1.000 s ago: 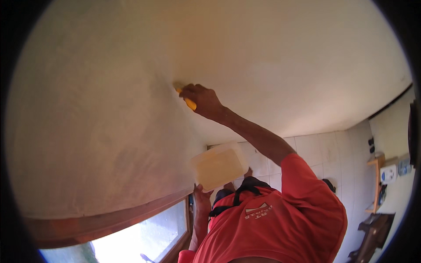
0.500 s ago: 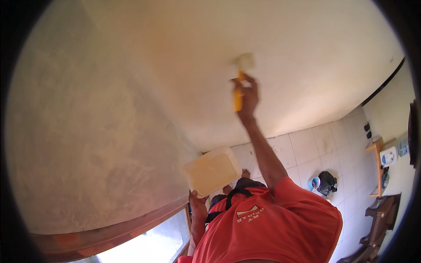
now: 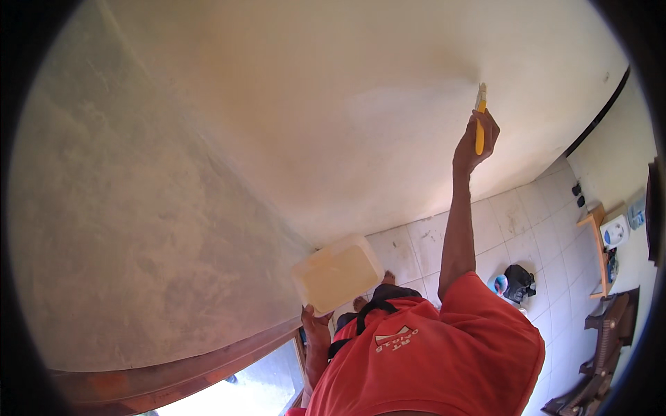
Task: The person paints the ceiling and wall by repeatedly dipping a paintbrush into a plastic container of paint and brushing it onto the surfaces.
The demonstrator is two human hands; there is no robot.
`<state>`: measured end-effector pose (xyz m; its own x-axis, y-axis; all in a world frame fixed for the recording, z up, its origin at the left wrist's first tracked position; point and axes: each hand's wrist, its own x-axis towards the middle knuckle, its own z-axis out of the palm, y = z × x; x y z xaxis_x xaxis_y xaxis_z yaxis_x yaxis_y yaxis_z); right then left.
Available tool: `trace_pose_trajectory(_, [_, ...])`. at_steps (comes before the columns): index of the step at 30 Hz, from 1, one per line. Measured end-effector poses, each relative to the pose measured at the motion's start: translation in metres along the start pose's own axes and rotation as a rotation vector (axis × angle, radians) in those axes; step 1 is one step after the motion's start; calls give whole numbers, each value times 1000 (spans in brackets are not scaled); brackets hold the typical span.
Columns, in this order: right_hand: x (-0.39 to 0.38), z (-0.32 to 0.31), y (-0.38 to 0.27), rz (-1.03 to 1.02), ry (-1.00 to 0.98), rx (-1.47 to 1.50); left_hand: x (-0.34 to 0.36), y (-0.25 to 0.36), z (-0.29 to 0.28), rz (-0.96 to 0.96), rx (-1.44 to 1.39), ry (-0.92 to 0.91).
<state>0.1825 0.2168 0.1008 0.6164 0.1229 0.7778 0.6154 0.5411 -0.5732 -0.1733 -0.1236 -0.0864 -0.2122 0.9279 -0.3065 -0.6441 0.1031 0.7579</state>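
Observation:
A yellow-handled paintbrush (image 3: 480, 125) is gripped in my right hand (image 3: 476, 142), its pale bristles up against the cream wall (image 3: 333, 125). My right arm reaches forward, nearly straight. Lower down, my left hand (image 3: 317, 324) grips the near corner of a translucent plastic tub (image 3: 338, 272), which has a pale cream layer inside. The tub is held in front of my body, beside the corner where the cream wall meets a blotchy greyish wall (image 3: 139, 229).
A wooden frame (image 3: 173, 378) edges a bright opening at lower left. On the tiled floor (image 3: 444, 236) to the right sit a black bag (image 3: 519, 283) and a light-blue container (image 3: 498, 283). Farther right are a wooden stand (image 3: 595, 243) and dark carved furniture (image 3: 603, 340).
My right hand has moved the paintbrush to the right along the cream wall, and the brush has turned edge-on. My left hand and the tub have stayed nearly in place.

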Motion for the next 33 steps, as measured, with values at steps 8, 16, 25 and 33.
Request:
trace_pose_trajectory(8, [-118,24,-84,-173,-878,456,-8,17,16,-37,58,-46])
trace_pose_trajectory(16, [74,-54,114,181,-340,236,12,2,36,-5,41,-42])
trace_pose_trajectory(25, [23,-13,56,109,-398,-97,25,-13,107,23,61,-39])
trace_pose_trajectory(33, [43,-51,77,202,-694,474,32,-26,166,-17,20,-79])
